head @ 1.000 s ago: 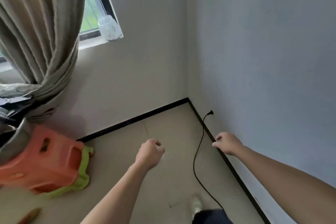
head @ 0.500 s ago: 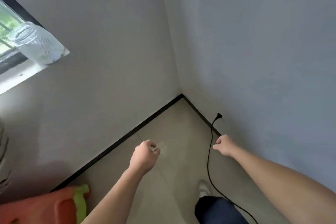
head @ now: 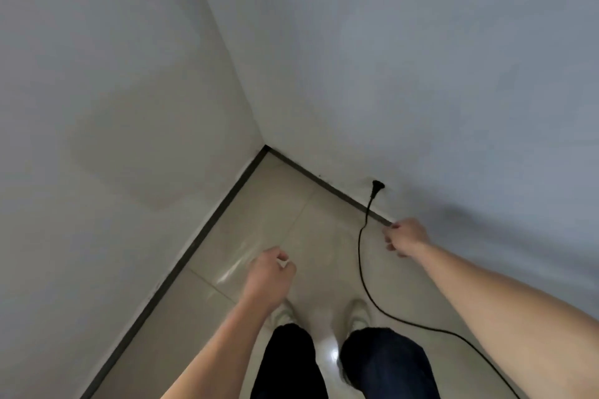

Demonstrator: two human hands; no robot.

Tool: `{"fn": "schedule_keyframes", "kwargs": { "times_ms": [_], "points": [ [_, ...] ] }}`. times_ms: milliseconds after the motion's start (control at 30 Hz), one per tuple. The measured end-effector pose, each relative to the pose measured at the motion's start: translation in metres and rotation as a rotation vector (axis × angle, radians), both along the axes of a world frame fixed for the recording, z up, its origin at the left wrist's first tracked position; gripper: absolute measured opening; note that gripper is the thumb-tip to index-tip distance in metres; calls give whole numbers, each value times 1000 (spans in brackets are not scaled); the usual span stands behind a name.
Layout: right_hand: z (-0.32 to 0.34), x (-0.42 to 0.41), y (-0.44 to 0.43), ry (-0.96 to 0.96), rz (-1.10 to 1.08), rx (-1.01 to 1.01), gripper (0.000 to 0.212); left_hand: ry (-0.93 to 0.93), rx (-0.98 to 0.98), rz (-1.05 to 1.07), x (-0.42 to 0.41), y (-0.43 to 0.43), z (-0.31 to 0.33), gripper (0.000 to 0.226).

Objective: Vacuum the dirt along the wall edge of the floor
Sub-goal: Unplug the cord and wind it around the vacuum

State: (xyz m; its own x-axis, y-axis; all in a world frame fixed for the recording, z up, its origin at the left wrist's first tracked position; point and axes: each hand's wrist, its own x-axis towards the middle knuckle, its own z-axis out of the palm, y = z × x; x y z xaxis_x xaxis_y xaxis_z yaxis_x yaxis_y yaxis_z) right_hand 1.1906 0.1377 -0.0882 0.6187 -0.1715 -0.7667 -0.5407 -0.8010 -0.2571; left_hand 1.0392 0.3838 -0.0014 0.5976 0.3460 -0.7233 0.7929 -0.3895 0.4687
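Note:
I face a room corner where a beige tiled floor [head: 291,214] meets two pale walls along a dark baseboard [head: 207,230]. My left hand [head: 269,278] hovers over the floor with curled fingers, and a small white scrap [head: 282,262] shows pinched at its thumb. My right hand [head: 405,238] is out near the right wall's baseboard, fingers curled, nothing visible in it. A black cord [head: 361,256] runs from a plug [head: 377,186] in the right wall across the floor, just left of my right hand. No vacuum is in view.
My two legs in dark trousers [head: 291,363] and pale shoes [head: 356,314] stand on the tiles close to the corner. The cord trails past my right foot toward the lower right. Walls close in on the left and right.
The view has swung right and down: the window, curtain and orange stool have left the frame. Both hands stay curled in front of me, and my feet have come into view.

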Motion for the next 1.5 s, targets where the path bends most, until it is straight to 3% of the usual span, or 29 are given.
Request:
{"fn": "schedule_keyframes", "kwargs": {
  "times_ms": [300, 500, 633, 933, 1133, 1267, 1400, 1500],
  "points": [
    [-162, 64, 37, -173, -337, 68, 44, 25, -24, -100, 37, 19, -146, 2],
    [-192, 53, 45, -250, -498, 130, 17, 93, -62, -103, 40, 4, -181, 1],
    [-190, 55, 49, -303, -472, 111, 25, 98, -68, -87, 49, 6, -180, 2],
    [-137, -50, 62, -124, 75, 76, 35, 36, 3, -113, 63, 36, -130, 5],
    [-61, -56, 54, -93, 139, 281, 20, -23, 35, -126, 61, 54, -69, 11],
    [16, -65, 43, -144, 149, 450, 31, -176, 91, -282, 62, 48, -8, 7],
    [108, -90, 45, -197, 319, 433, 26, -310, 119, -536, 55, 45, 71, 29],
    [181, -118, 54, -270, 309, 494, 21, -384, 26, -725, 42, 49, 129, 36]
  ]
}}
